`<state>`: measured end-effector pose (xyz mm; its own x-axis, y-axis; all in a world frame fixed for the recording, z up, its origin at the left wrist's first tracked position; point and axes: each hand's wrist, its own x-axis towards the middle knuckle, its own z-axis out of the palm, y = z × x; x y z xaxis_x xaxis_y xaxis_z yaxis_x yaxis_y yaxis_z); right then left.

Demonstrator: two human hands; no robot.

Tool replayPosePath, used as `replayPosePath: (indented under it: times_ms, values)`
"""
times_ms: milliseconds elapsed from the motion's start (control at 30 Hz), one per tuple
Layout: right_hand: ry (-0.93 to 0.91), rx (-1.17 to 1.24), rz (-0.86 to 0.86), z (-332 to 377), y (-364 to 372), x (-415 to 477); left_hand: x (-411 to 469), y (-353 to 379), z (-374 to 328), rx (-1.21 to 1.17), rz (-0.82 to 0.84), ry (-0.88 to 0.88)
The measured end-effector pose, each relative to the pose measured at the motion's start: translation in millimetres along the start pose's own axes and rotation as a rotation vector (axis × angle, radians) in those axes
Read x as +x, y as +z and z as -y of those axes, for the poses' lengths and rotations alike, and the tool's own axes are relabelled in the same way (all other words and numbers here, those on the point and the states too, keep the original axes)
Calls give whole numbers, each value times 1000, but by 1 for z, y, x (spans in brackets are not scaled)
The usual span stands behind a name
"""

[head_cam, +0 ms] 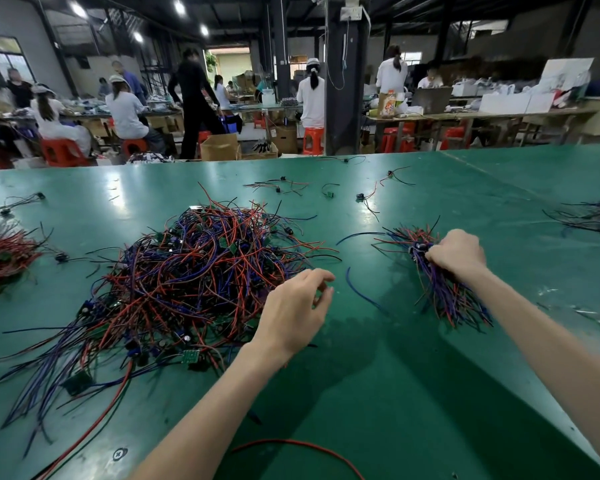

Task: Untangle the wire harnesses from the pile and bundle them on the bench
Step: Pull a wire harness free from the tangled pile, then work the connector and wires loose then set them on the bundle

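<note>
A big tangled pile of red, blue and purple wire harnesses [187, 271] with small green circuit boards lies on the green bench [413, 375], left of centre. My left hand [293, 315] hovers at the pile's right edge, fingers loosely curled, holding nothing. To the right, my right hand [456, 254] grips a bundle of gathered harnesses [444, 292] around its middle, fingers curled round it. The bundle's wire ends fan out above and below the fist, resting on the bench.
Another red wire heap [4, 254] sits at the left edge and a purple one [596, 216] at the right edge. Loose single harnesses [281, 187] lie farther back. A loose blue wire [361, 292] and a red wire [309, 448] lie near me. People work at far benches.
</note>
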<state>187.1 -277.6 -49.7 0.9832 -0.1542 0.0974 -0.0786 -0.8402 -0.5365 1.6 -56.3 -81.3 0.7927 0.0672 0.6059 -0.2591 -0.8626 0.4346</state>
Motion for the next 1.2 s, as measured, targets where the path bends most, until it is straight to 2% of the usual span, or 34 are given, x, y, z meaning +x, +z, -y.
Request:
replayPosePath:
  times_ms: [67,133,233,300,400,467,533,633,900,1067,1200]
  values:
    - [-124,-91,-146,9,7,-18,1,-5,-3,9,-31,67]
    - [-280,-54,-218,19,19,-39,4,-14,-6,85,-105,206]
    - [-491,-32,-145,31,41,-69,12,-31,-2,169,-238,303]
    - [-586,-57,-111,33,51,-85,22,-44,9,211,-329,180]
    - [-674,-71,-56,27,58,-92,40,-68,50,324,-360,-231]
    - [-704,-89,-5,24,60,-93,49,-84,79,454,-258,-489]
    - [-705,-127,31,24,62,-93,56,-94,98,584,-63,-598]
    - [-721,-187,59,23,67,-93,63,-98,110,636,125,-622]
    - [-849,-405,48,28,67,-91,82,-96,106,753,225,-605]
    - [-863,-436,53,29,68,-93,90,-100,98,731,193,-629]
    - [-861,-375,57,27,69,-95,101,-114,96,525,6,-623]
